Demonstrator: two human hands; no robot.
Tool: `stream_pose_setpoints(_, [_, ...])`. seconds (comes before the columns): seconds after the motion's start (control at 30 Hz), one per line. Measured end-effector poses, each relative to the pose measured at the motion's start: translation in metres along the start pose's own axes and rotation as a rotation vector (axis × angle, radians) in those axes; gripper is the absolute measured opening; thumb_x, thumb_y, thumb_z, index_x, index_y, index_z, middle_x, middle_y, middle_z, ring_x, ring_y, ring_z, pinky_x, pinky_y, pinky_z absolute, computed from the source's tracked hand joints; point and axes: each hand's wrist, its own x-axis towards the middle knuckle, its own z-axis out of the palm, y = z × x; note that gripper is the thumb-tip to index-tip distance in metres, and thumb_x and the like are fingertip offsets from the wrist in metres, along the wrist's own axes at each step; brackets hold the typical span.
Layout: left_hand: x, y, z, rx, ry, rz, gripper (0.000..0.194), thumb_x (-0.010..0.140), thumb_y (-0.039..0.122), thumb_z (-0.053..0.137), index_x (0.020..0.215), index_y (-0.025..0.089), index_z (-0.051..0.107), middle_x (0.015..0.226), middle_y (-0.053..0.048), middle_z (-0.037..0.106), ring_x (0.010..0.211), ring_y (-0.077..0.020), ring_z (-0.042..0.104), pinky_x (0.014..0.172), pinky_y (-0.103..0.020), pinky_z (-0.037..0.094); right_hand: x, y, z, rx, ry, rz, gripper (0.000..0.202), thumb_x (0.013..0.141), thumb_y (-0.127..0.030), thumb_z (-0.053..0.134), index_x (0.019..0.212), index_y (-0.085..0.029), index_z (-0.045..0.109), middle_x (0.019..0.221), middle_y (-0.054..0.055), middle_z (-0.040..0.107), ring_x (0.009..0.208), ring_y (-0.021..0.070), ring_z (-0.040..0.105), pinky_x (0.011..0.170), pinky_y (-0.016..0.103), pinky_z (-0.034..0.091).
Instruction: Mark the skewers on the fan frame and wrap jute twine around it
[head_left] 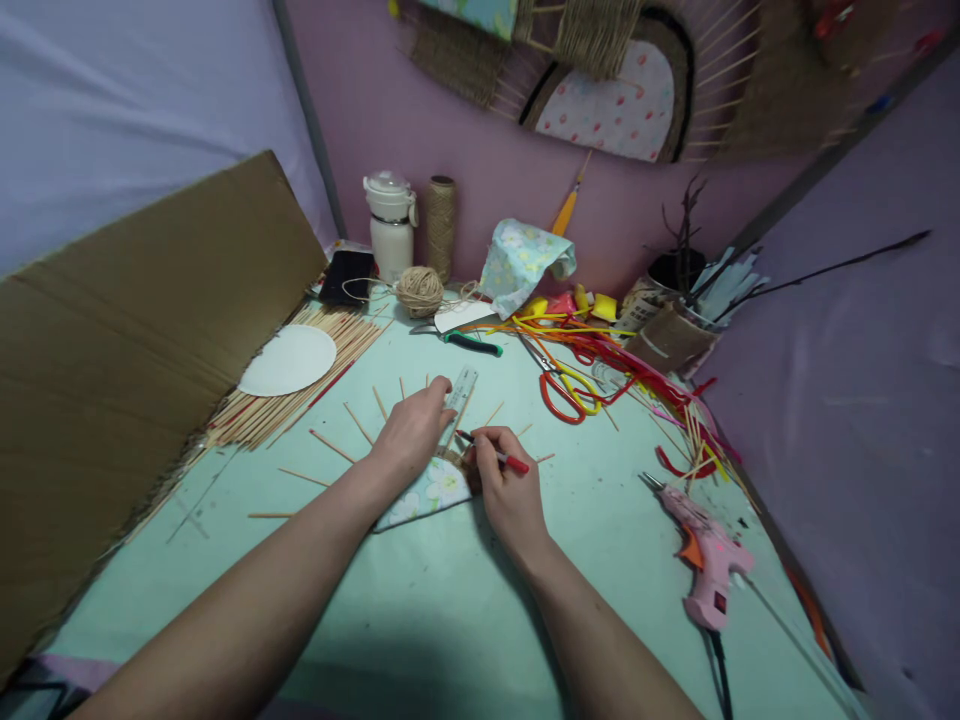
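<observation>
My left hand point(409, 430) holds a clear ruler point(466, 385) down along one of the thin wooden sticks, its fingers closed at the ruler's edge. In my right hand point(514, 500) is a red pen point(516, 464), its tip at the stick beside the ruler. Below both hands lies a half-round piece of floral fabric point(427, 497) with a brown band round its curve, partly covered by my hands. Several wooden sticks point(358, 423) fan outward from it across the table.
A pink glue gun point(709, 560) lies at the right. Scissors point(562, 395), green-handled pliers point(472, 344) and coloured pipe cleaners point(600, 345) lie farther back. A white oval point(291, 360) rests on bundled sticks by a cardboard panel point(150, 330). Twine point(420, 291) sits near a white bottle point(391, 240).
</observation>
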Motion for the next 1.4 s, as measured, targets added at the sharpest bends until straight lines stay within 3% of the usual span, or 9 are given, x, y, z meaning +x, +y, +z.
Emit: stream_pose_setpoints(1.4, [0.0008, -0.0016, 0.0024, -0.015, 0.014, 0.001, 0.026, 0.089, 0.024, 0.048, 0.115, 0.020, 0.049, 0.091, -0.007, 0.070, 0.086, -0.0245, 0.065, 0.070, -0.031, 0.043, 0.0007, -0.0033, -0.0004, -0.035, -0.001, -0.006, 0.025, 0.091, -0.041, 0.047, 0.087, -0.019, 0.059, 0.073, 0.001, 0.066, 0.061, 0.0147, 0.059, 0.056, 0.024, 0.044])
